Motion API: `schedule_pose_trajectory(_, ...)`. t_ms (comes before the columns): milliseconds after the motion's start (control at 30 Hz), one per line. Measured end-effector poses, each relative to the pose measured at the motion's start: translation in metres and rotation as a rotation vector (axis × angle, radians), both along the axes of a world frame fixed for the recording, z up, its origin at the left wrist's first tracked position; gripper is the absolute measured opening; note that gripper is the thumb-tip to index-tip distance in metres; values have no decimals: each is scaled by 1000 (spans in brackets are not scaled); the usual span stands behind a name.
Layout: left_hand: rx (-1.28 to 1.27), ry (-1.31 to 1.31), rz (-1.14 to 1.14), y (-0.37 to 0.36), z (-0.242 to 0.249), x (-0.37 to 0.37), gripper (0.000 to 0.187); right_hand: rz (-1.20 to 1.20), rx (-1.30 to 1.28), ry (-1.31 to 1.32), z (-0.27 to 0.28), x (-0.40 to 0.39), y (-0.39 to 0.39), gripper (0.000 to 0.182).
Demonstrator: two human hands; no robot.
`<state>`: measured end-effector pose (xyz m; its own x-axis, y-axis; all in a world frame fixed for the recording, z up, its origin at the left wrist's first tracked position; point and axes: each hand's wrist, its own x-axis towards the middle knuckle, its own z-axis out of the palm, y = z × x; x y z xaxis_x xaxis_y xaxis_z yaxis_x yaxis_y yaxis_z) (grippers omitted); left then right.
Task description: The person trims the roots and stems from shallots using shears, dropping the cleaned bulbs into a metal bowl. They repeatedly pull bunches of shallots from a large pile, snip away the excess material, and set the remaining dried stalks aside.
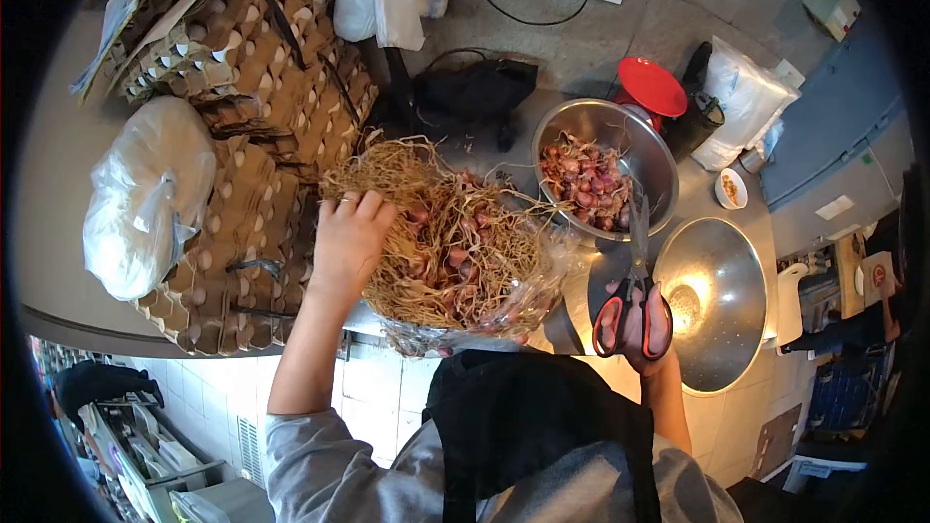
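My left hand [351, 242] rests on the left side of a heap of dry, stringy shallot stalks [436, 281], its fingers curled into them. Reddish shallots [465, 266] show among the stalks, with clear plastic [523, 305] around the heap's front and right. At the right, my right hand [647, 329] holds scissors [635, 281] with black and red handles, blades pointing away from me. Just beyond the blades, a steel bowl [657, 160] holds loose shallots [586, 184]. To the right of my right hand is a second, larger steel bowl [731, 329] with nothing seen in it.
Stacked egg trays [247, 174] and a tied white plastic bag [150, 194] stand at the left. A black bag [475, 97] lies by the wall. Behind the shallot bowl is a red round object [652, 87]; a small cup [730, 190] sits at the right.
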<state>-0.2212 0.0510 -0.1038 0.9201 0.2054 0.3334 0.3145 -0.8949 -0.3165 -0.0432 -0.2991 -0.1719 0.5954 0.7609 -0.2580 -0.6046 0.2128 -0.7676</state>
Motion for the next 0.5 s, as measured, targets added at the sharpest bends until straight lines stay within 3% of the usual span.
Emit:
schedule_pose_trajectory(133, -98, 16, 85, -6, 17, 4, 19, -14, -20, -1, 5, -1, 0, 64)
schedule_pose_trajectory(233, -112, 60, 78, -6, -19, 7, 20, 77, 120, 70, 2, 1, 0, 65)
schedule_pose_trajectory(300, -260, 45, 114, -7, -51, 4, 21, 100, -18, -15, -3, 4, -7, 65)
schedule_pose_trajectory(400, -401, -46, 126, -19, -70, -4, 23, 142, 37, 43, -22, 4, -17, 65)
schedule_pose_trajectory(433, -455, 48, 223, -25, -66, -2, 21, 150, 24, 76, -25, 4, -18, 65)
schedule_pose_trajectory(500, -320, 7, 262, -14, -106, -11, 22, 148, 13, 133, -27, 0, -19, 67)
